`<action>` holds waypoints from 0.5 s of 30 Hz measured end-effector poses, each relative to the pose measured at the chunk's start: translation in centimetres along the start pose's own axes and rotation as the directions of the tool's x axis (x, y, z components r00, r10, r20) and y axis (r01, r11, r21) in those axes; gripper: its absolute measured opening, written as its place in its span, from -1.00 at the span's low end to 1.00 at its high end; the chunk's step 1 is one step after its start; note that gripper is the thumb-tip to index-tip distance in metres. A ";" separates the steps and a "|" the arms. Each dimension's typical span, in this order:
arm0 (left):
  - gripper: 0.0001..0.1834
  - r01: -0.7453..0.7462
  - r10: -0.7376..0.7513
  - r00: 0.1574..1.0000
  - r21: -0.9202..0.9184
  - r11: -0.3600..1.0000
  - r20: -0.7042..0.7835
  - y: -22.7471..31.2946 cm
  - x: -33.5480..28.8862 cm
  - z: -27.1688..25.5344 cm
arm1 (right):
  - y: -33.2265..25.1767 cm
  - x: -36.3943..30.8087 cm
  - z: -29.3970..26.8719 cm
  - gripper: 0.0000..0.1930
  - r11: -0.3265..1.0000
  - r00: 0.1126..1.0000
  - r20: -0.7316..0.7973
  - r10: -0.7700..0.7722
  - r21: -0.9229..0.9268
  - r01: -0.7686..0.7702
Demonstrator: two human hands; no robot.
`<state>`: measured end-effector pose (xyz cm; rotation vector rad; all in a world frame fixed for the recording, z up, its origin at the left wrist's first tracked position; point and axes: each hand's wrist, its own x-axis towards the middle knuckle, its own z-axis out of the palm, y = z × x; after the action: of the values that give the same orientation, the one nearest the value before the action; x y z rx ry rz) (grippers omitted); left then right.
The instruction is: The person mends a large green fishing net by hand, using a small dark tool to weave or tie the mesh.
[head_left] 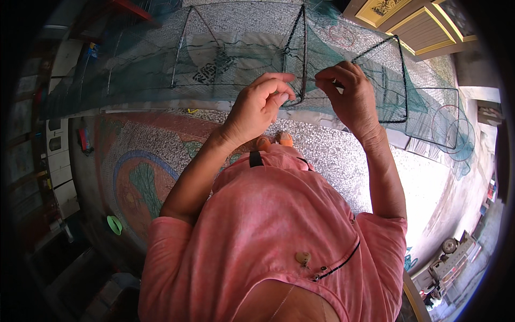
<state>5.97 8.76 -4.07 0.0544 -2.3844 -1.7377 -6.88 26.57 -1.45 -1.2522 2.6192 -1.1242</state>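
A long green fishing net trap with black rectangular wire frames stretches across the top of the head view, lying over a speckled terrazzo floor. My left hand pinches the netting beside the bottom of a black wire frame. My right hand is raised close to it, its fingertips pinched on the net's mesh or a thin thread near the same frame. The two hands are almost touching. My pink shirt fills the lower middle.
The terrazzo floor has a round coloured inlay at the left. A small green ring lies on it. Wooden framed panels stand at the top right. Shelves and clutter line the left edge; a wheeled cart sits at the lower right.
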 end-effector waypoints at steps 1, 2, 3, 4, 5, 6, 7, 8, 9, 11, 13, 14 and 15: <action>-0.91 0.048 -0.048 0.999 -0.066 0.997 -0.001 0.0 -0.1 0.1 | -0.4 0.0 0.4 -0.89 0.986 0.996 -0.002 0.092 0.142 -0.091; -0.92 0.095 -0.096 0.995 -0.132 0.987 0.001 0.1 -0.3 0.3 | -0.5 -0.2 1.0 -0.85 0.976 0.995 -0.035 0.091 0.204 -0.082; -0.93 0.141 -0.142 0.990 -0.197 0.970 0.008 0.1 -0.4 0.4 | -0.7 0.2 1.6 -0.85 0.970 0.994 -0.077 0.073 0.239 -0.052; -0.93 0.130 -0.136 0.991 -0.216 0.968 -0.011 -0.1 -0.6 0.5 | -1.0 0.2 2.3 -0.85 0.961 0.992 -0.112 0.065 0.275 -0.032; -0.93 0.110 -0.121 0.992 -0.238 0.965 -0.032 -0.3 -0.7 0.6 | -1.9 0.6 2.5 -0.84 0.927 0.991 -0.095 0.092 0.373 -0.050; -0.92 0.090 -0.107 0.993 -0.259 0.962 -0.053 -0.4 -0.8 0.7 | -1.8 0.8 3.7 -0.84 0.931 0.982 -0.187 0.004 0.358 0.065; -0.93 0.091 -0.107 0.992 -0.221 0.971 -0.061 -0.2 -0.8 0.7 | -1.8 1.1 4.2 -0.84 0.957 0.983 -0.172 -0.065 0.269 0.111; -0.93 0.075 -0.092 0.994 -0.238 0.968 -0.061 -0.4 -0.7 0.8 | -2.0 1.3 4.3 -0.84 0.971 0.980 -0.152 -0.132 0.177 0.159; -0.93 0.059 -0.077 0.995 -0.255 0.965 -0.061 -0.8 -0.6 1.0 | -2.2 1.6 4.0 -0.80 0.976 0.972 -0.088 -0.216 -0.007 0.216; -0.94 0.018 -0.043 0.996 -0.286 0.958 -0.081 -0.9 -0.7 1.1 | -2.6 2.2 3.6 -0.80 0.947 0.972 0.060 -0.229 -0.219 0.237; -0.95 0.034 -0.064 0.993 -0.283 0.959 -0.100 -0.8 -0.9 1.0 | -4.2 2.5 3.1 -0.82 0.893 0.981 0.082 -0.176 -0.407 0.194; -0.95 0.037 -0.070 0.992 -0.285 0.958 -0.108 -0.9 -0.9 1.0 | -4.6 2.8 3.1 -0.82 0.885 0.973 0.073 -0.217 -0.406 0.228; -0.92 0.009 -0.042 0.992 -0.265 0.964 -0.117 -1.3 -0.9 0.8 | -4.8 3.0 3.3 -0.82 0.876 0.964 0.064 -0.258 -0.406 0.261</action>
<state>6.63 9.22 -5.65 0.1490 -2.0575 -1.9877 -4.70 20.50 -0.12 -1.7210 2.8418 -0.5878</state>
